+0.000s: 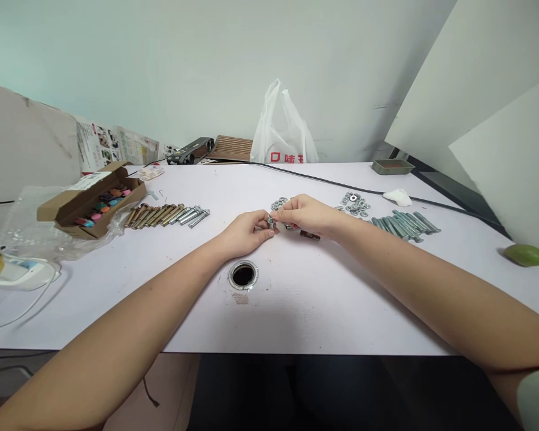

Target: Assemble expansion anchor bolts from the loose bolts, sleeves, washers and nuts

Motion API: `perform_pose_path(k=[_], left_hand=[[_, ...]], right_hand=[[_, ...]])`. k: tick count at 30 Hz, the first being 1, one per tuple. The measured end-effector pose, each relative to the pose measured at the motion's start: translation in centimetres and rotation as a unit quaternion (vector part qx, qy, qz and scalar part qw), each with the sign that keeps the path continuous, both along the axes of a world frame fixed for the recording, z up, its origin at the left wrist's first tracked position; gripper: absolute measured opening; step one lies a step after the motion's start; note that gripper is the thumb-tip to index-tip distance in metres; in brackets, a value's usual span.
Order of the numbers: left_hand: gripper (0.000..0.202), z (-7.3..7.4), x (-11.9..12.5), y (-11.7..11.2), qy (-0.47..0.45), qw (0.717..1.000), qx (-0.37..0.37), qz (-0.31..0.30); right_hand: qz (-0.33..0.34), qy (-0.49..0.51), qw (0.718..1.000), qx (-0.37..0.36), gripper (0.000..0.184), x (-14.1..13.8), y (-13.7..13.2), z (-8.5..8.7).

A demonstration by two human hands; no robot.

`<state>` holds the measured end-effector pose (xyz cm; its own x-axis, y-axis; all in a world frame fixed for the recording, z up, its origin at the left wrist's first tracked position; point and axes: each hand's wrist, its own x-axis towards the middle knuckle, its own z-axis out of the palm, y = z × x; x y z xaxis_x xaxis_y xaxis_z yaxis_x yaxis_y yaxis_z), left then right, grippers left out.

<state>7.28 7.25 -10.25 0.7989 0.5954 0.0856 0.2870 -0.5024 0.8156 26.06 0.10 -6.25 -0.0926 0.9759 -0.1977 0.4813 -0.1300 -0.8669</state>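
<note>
My left hand is closed around a small silver bolt, seen only in part between the fingertips. My right hand pinches at the upper end of the same bolt; whatever small piece it has there is hidden by the fingers. Behind the right hand lies a pile of small silver nuts or washers, partly covered. Just below that hand rests a dark brown metal piece. Another heap of silver washers and a group of loose silver bolts lie to the right of it.
At left, brass-coloured bolts and silver bolts lie in a row beside an open cardboard box. A round hole pierces the white table. A black cable crosses behind; a green fruit sits far right.
</note>
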Motion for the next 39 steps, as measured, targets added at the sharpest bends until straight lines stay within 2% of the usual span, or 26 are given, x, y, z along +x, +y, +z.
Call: perform_pose_path(k=[8, 16, 24, 34, 39], left_hand=[[0.023, -0.5, 0.0, 0.3, -0.016, 1.0, 0.012, -0.011], [0.023, -0.2, 0.3, -0.2, 0.002, 0.997, 0.076, 0.005], [0.027, -0.1, 0.1, -0.3, 0.007, 0.998, 0.068, 0.004], [0.021, 0.3, 0.1, -0.5, 0.022, 0.997, 0.068, 0.002], [0.02, 0.4, 0.1, -0.6, 0.026, 0.999, 0.036, 0.013]], right_hand=[[0.003, 0.111, 0.994, 0.018, 0.056, 0.0, 0.5, -1.9], [0.0, 0.174, 0.984, 0.024, 0.057, -0.2, 0.7, -2.0], [-0.02, 0.09, 0.995, 0.046, 0.056, 0.0, 0.6, -1.8], [-0.057, 0.028, 0.997, 0.049, 0.056, 0.5, -0.2, -1.5], [-0.072, -0.054, 0.989, 0.121, 0.047, 1.1, -1.2, -0.5]])
